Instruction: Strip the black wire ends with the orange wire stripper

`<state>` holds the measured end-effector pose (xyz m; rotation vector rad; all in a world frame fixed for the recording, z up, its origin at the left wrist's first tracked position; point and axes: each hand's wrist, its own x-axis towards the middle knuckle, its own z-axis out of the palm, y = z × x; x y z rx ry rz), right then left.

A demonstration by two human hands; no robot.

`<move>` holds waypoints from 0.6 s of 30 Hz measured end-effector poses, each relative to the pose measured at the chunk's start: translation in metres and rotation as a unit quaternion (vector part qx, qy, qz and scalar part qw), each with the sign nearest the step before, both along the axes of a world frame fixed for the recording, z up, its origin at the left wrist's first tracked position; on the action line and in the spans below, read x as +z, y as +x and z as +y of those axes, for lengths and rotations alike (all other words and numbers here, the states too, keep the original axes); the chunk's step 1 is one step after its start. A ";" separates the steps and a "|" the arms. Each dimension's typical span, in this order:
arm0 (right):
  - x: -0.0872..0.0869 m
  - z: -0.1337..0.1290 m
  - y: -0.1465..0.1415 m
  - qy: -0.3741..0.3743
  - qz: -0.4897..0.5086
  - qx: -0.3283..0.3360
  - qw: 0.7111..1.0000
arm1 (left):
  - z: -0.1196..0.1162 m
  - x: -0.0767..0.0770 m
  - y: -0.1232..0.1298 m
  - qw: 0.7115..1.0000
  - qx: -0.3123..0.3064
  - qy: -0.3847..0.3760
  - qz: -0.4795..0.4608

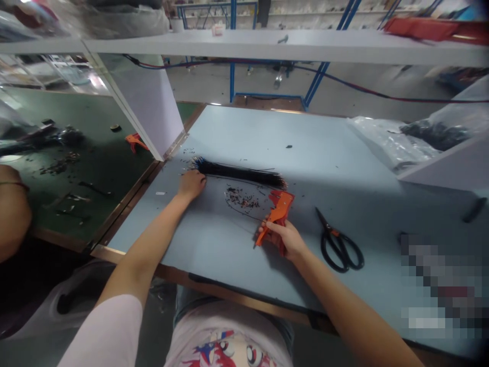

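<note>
A pale pink printed shirt (229,351) is nearest me, my right hand (288,238) clasps the orange-red plier-like tool (281,205), and my left hand (192,184), grip unclear, should steady the long black wire bundle (240,172) at its left end on the pale blue bench (244,122).

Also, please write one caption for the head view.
Left hand at a black wire bundle, right hand gripping an orange tool.

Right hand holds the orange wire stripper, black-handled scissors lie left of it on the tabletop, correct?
Wrong side: head view shows the black-handled scissors on the tabletop right of the orange wire stripper, which the right hand does hold.
</note>
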<state>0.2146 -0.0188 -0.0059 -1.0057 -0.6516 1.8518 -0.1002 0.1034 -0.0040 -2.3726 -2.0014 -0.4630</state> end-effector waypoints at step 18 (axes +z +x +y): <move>0.002 0.003 0.000 -0.036 0.009 -0.002 0.999 | 0.066 -0.029 0.027 0.998 -0.047 0.028 0.043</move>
